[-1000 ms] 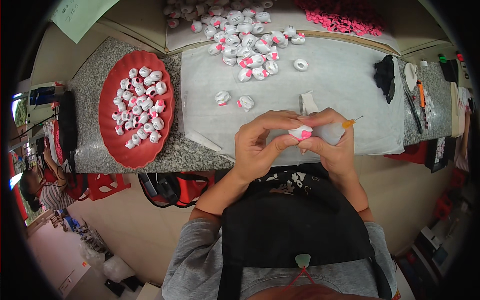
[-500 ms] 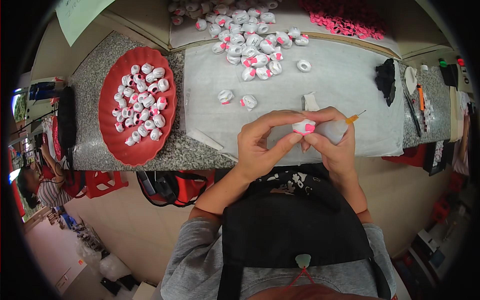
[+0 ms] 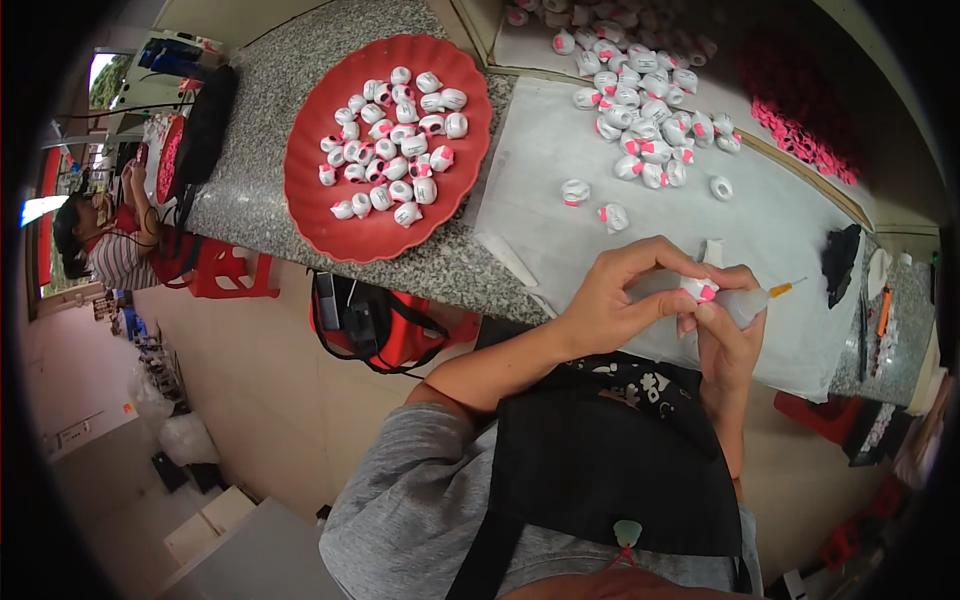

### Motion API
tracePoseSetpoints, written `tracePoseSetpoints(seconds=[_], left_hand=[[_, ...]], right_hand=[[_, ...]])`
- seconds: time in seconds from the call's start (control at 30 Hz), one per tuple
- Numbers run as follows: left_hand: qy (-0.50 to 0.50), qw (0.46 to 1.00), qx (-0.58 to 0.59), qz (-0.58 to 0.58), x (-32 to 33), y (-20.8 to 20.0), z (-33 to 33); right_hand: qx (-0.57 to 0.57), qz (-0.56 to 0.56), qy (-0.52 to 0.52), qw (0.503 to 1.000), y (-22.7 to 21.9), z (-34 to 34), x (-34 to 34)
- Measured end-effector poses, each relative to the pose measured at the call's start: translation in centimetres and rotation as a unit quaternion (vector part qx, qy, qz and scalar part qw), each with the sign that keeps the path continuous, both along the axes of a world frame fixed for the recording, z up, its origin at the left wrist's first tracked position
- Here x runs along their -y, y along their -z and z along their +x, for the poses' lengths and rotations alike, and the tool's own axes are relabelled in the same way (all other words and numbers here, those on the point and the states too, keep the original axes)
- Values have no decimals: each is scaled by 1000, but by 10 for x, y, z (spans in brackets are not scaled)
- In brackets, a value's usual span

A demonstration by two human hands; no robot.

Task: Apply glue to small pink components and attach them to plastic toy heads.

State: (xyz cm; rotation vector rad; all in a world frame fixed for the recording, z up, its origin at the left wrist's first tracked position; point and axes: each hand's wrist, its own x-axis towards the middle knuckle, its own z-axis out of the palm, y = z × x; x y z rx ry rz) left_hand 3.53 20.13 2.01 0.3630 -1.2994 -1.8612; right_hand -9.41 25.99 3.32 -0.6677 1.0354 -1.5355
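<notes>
Between the fingertips of both hands is a small white bead-like figure (image 3: 698,289) with a pink bow. My left hand (image 3: 622,298) pinches it from the left, thumb and forefinger closed on it. My right hand (image 3: 733,338) touches it from the right with thumb and forefinger tips. Tucked in that same hand is a translucent squeeze bottle (image 3: 743,304), its orange needle tip pointing right. Two similar white figures, a left one (image 3: 575,192) and a right one (image 3: 613,217), lie on the white sheet (image 3: 530,160) beyond my hands.
A red scalloped plate (image 3: 462,175) of white figures stands at left. More figures (image 3: 650,110) are heaped at the back, near many pink pieces (image 3: 800,135). A black cloth (image 3: 840,262) and an orange pen-like tool (image 3: 885,312) lie right. Another person (image 3: 115,250) sits far left.
My view has turned left, so the plate, sheet and hands appear farther right and tilted. Both hands keep their hold on the figure and the squeeze bottle.
</notes>
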Motion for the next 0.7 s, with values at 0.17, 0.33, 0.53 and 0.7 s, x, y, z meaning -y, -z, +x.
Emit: tracePoseSetpoints(seconds=[0.17, 0.33, 0.53, 0.7], left_hand=[[-366, 883, 157, -247, 26, -11, 36], [-466, 720, 357, -370, 50, -19, 64], [-261, 755, 497, -339, 51, 0, 42], [-209, 792, 477, -318, 46, -8, 39]], right_hand=[[-38, 23, -33, 998, -6, 3, 15], [-94, -7, 16, 995, 1, -17, 9], [-96, -5, 16, 995, 0, -17, 0], [-160, -17, 29, 987, -13, -27, -2]])
